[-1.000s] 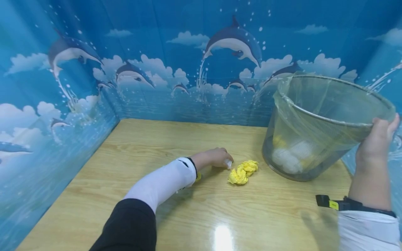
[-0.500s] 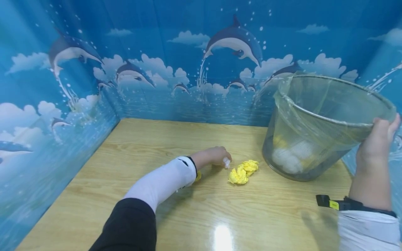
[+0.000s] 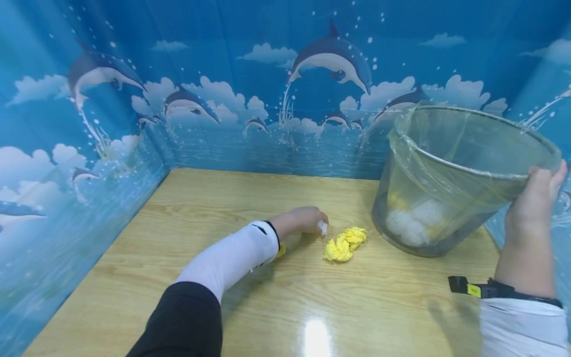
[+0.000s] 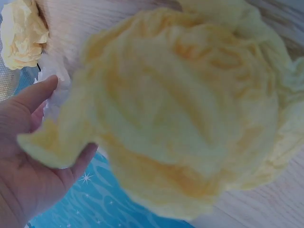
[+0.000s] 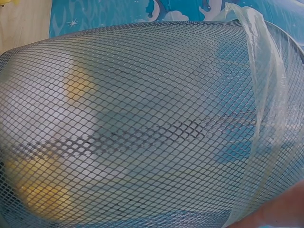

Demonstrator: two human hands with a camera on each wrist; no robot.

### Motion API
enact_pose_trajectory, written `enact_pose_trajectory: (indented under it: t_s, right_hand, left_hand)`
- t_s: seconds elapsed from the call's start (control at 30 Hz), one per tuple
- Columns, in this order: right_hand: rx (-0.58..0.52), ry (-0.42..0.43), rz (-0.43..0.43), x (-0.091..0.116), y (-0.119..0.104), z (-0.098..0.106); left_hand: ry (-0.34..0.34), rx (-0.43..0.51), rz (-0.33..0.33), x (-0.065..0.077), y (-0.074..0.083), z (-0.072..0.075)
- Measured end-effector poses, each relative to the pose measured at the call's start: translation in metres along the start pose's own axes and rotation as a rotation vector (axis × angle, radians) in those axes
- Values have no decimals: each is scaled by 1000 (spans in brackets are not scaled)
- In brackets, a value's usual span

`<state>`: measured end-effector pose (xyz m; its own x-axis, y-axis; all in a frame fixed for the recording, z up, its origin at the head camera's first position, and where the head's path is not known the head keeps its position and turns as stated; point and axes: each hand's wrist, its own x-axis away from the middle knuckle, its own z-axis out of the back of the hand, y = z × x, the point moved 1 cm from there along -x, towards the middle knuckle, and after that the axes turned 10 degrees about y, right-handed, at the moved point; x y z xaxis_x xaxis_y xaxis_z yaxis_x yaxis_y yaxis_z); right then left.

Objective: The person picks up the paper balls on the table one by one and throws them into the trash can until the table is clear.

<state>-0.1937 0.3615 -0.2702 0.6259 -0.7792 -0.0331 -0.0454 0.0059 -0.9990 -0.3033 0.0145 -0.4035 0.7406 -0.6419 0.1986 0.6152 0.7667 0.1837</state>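
My left hand [image 3: 307, 220] is low over the table and pinches a crumpled white paper [image 3: 322, 228]. Just right of it lies crumpled yellow paper [image 3: 344, 245]. More yellow paper [image 3: 281, 250] peeks out from under my left wrist; in the left wrist view this yellow paper ball [image 4: 185, 109] looms large and blurred, hiding part of the hand. My right hand [image 3: 533, 203] grips the rim of a mesh wastebasket [image 3: 468, 206], which leans to the right. Through its mesh, white and yellow crumpled papers show at the bottom. Only a bit of that hand appears in the right wrist view.
A pale bin liner [image 5: 266, 61] is folded over the basket's rim. The wooden table [image 3: 379, 302] ends at a blue dolphin-print curtain [image 3: 250, 99] behind and at the sides. A bright reflection falls on the near tabletop.
My left hand shifts very slightly, the white paper still pinched at its fingertips. The wastebasket, the right hand and the yellow papers look unmoved.
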Motion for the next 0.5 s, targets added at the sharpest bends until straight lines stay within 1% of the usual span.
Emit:
enact_pose_trajectory:
  t_s: [0.17, 0.27, 0.37, 0.5]
  right_hand:
    - [3, 4, 10, -1, 2, 0]
    - [-2, 5, 16, -1, 1, -1]
    - [-9, 3, 19, -2, 1, -1]
    - [-18, 2, 21, -3, 2, 0]
  left_hand:
    - [7, 9, 53, 1, 2, 7]
    - [22, 27, 65, -1, 0, 9]
    - [58, 51, 59, -2, -1, 12]
    - [121, 61, 13, -4, -2, 18]
